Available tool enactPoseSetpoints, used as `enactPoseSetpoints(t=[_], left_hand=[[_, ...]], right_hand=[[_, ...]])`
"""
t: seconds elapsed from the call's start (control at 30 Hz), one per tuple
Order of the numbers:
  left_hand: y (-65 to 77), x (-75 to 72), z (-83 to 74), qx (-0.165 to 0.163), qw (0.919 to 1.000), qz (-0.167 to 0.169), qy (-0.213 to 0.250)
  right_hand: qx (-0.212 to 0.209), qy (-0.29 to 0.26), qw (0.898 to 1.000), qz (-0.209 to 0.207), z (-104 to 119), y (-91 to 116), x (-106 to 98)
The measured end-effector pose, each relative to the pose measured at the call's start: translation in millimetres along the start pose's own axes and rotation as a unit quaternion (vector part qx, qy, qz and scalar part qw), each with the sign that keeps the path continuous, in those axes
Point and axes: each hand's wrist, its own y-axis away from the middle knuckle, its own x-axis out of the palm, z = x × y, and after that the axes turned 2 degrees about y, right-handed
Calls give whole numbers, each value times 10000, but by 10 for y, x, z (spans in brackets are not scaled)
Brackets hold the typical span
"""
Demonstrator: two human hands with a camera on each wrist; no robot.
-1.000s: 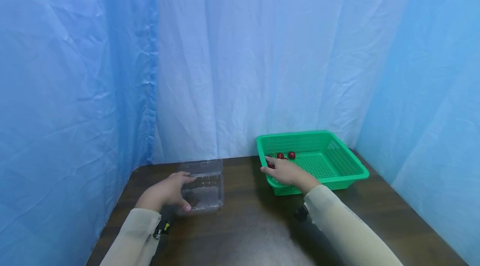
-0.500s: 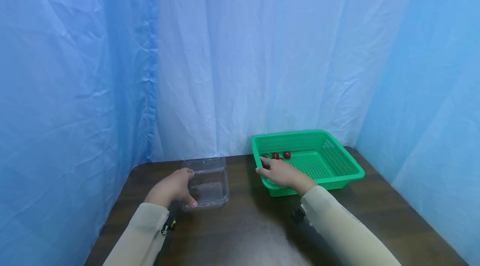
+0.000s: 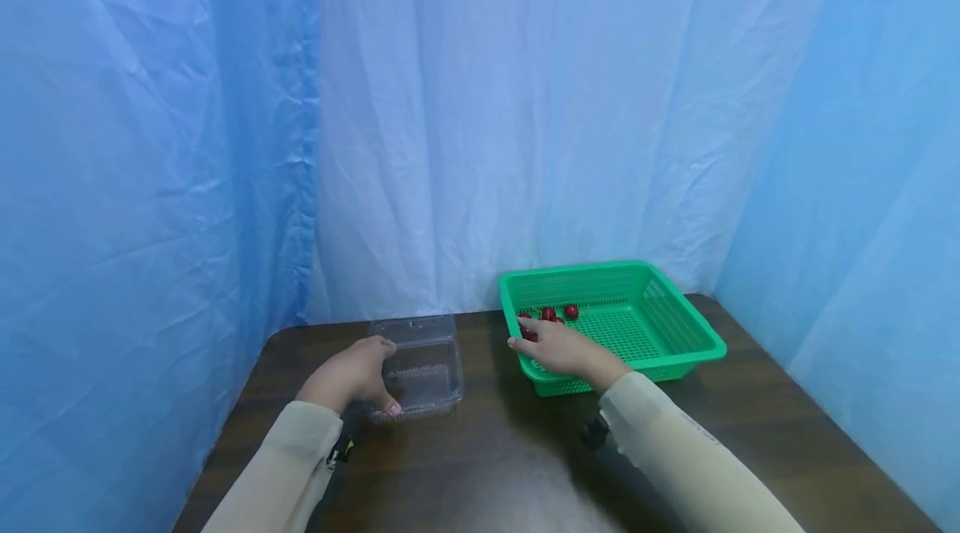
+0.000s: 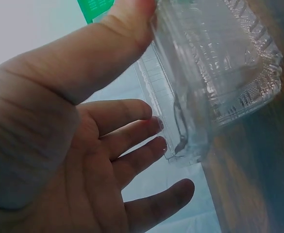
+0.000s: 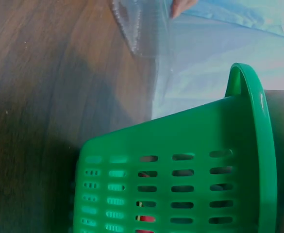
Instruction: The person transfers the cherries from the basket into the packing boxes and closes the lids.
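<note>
My left hand (image 3: 352,379) spans the left side of a clear plastic clamshell box (image 3: 423,379), thumb at its near corner and fingers toward the lid. In the left wrist view, several fingertips touch the edge of the box (image 4: 239,63), and the little finger stands free. Over the near side of a green basket (image 3: 675,354) reaches my right hand (image 3: 564,348). Its thumb and index finger are straight and apart, close to the basket's left rim. Several dark red cherries (image 3: 572,312) lie around those fingers. The right hand's other fingers are hidden.
The dark wooden table (image 3: 480,475) carries both containers toward its back edge. Blue curtains (image 3: 480,116) hang behind it and along both sides. The box's lid (image 3: 416,328) lies folded back toward the curtain.
The clear box has shifted right along with my left hand. The green basket has slid slightly left together with my right hand, bringing the two containers closer.
</note>
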Motion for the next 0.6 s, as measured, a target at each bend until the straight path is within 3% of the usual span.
enactPoseSetpoints(t=[0.23, 0.6], left_hand=[[-36, 17, 7, 38, 10000, 15, -85], [-22, -20, -33, -34, 9998, -14, -217]], right_hand=[[-4, -7, 9995, 313, -1, 78, -172], [67, 352, 9968, 711, 88, 93, -974]])
